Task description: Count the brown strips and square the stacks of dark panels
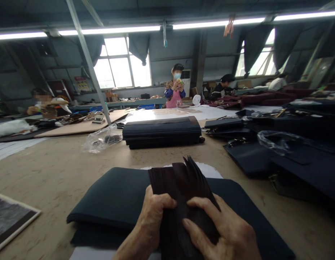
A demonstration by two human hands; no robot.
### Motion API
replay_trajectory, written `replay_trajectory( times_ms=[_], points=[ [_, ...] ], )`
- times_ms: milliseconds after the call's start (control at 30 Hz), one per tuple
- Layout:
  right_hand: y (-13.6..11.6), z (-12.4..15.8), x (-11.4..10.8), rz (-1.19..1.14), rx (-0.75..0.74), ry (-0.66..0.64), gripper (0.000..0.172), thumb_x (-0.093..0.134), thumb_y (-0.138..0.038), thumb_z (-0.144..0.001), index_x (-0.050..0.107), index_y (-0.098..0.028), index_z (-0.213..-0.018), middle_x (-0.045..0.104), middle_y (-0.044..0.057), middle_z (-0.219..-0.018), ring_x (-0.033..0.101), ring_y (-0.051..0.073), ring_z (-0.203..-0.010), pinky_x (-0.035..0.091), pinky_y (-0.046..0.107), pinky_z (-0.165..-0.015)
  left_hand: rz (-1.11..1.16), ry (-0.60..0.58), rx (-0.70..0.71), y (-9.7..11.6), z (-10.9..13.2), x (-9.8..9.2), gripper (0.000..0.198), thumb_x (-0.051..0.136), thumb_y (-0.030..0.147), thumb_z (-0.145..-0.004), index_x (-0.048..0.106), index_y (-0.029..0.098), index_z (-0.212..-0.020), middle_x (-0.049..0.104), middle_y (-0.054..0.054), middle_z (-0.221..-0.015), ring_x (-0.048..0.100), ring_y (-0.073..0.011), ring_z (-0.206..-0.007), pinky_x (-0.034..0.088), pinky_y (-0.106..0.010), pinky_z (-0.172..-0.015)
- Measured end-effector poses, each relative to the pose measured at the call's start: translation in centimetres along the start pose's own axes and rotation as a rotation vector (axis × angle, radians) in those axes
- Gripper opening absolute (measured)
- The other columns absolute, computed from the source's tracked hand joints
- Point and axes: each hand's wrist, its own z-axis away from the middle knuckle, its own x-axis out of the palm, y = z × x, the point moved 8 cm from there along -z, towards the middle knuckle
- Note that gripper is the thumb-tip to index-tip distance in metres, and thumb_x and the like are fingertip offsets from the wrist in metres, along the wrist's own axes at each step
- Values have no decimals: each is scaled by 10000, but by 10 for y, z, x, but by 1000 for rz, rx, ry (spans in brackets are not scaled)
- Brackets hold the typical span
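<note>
Both hands grip one thick bundle of dark, thin sheets [180,180], its far corners fanned apart on the right side. My left hand [153,216] wraps the bundle's left edge, thumb pressed on top. On its right side, my right hand [224,224] holds the sheets with thumb and fingers bent over the upper face. Beneath the bundle lies a dark green folded piece [110,195], which looks like fabric or leather, spread to both sides. White paper [210,169] shows behind and below it. Fingers under the bundle are hidden.
A neat stack of dark sheets [162,131] lies ahead, beside a clear plastic bag [102,139]. Dark bags or panels [305,162] crowd the right side. A framed dark board [13,220] lies at left. Across the table stands a person in a pink apron [174,99]; others sit farther off.
</note>
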Motion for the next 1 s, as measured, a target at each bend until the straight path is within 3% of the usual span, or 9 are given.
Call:
replay_trajectory(
  times_ms=[233, 533, 733, 900, 1000],
  points=[
    [1, 1, 2, -26, 7, 34, 154, 512, -253, -853, 545, -232, -1002, 568, 23, -932, 595, 141, -794, 499, 233, -657, 9, 38, -29, -2, 1, 0, 346, 587, 133, -450, 493, 169, -781, 520, 1, -621, 494, -158, -518, 424, -281, -485],
    [3, 1, 0, -79, -28, 56, 158, 474, -189, -879, 531, -214, -1024, 581, 26, -886, 600, 124, -730, 499, 193, -625, 32, 0, -30, -2, 0, 2, 309, 581, 126, -458, 499, 160, -755, 514, -2, -613, 493, -152, -515, 390, -257, -479],
    [1, 1, -2, -84, -40, 28, 227, 426, -142, -893, 549, -240, -1056, 581, 27, -966, 595, 115, -804, 493, 186, -682, 10, -31, 2, 1, 2, 5, 254, 581, 130, -464, 502, 151, -706, 511, -12, -602, 493, -159, -513, 397, -267, -473],
    [2, 1, -1, -7, 60, 9, 152, 525, -321, -844, 558, -239, -968, 563, 27, -895, 590, 157, -771, 484, 235, -606, 6, -27, 7, 4, 2, 6, 310, 590, 138, -454, 526, 148, -758, 522, -13, -611, 489, -161, -512, 401, -270, -467],
    [2, 1, -1, -13, 84, 23, 141, 521, -308, -840, 553, -228, -953, 556, 27, -873, 585, 149, -738, 472, 236, -602, 20, -71, 11, 5, 3, 10, 279, 586, 144, -459, 524, 138, -731, 530, -26, -620, 505, -172, -529, 401, -271, -467]
  ],
)
